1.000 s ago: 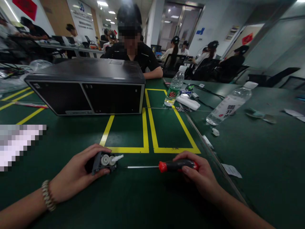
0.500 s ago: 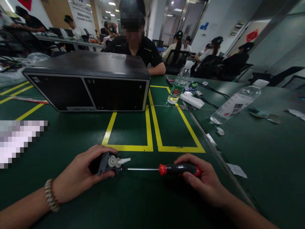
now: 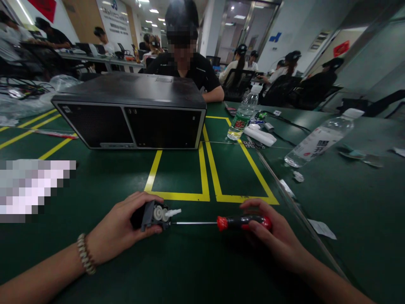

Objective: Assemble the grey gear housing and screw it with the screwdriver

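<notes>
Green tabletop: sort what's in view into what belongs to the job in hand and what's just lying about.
In the job:
- small grey geared part, in the left hand
- red-and-black screwdriver, in the right hand

Apparently just lying about:
- green-labelled bottle
- white-labelled bottle
- large black case
- crumpled white scrap

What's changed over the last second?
The screwdriver moved left and the grey geared part right, nearly or fully closing the gap between them. Nothing was taken up or let go: the left grip keeps the part, the right grip the screwdriver. The black case stayed put.
</notes>
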Demonstrator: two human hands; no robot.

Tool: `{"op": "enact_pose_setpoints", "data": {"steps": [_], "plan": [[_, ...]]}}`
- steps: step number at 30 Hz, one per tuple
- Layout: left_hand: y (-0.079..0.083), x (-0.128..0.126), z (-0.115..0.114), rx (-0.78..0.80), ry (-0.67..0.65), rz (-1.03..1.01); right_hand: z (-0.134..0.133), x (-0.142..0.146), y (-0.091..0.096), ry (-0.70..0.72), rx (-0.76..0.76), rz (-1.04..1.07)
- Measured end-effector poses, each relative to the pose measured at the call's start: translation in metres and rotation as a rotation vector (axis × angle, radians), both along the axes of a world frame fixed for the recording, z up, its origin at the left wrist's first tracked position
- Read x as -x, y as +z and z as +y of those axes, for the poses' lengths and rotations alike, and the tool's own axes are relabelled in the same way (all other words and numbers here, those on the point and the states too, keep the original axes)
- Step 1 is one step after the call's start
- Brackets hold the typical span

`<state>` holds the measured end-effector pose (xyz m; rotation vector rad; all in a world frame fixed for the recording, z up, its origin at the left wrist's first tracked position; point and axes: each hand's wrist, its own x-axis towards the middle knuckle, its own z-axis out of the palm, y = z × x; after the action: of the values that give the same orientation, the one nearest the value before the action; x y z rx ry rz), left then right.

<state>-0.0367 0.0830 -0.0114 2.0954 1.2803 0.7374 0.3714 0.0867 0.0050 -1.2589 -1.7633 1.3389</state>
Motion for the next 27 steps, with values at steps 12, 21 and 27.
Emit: {"op": "enact_pose_setpoints", "data": {"steps": [12, 21, 27], "plan": [[0.007, 0.005, -0.003, 0.027, -0.008, -0.007, 0.004, -0.013, 0.002, 0.034, 0.002, -0.038], [0.006, 0.005, -0.003, 0.036, -0.023, -0.013, 0.005, -0.007, -0.004, -0.041, 0.0, -0.035], [0.005, 0.006, -0.003, 0.022, -0.021, -0.002, 0.006, -0.009, -0.002, 0.011, -0.034, -0.049]]}}
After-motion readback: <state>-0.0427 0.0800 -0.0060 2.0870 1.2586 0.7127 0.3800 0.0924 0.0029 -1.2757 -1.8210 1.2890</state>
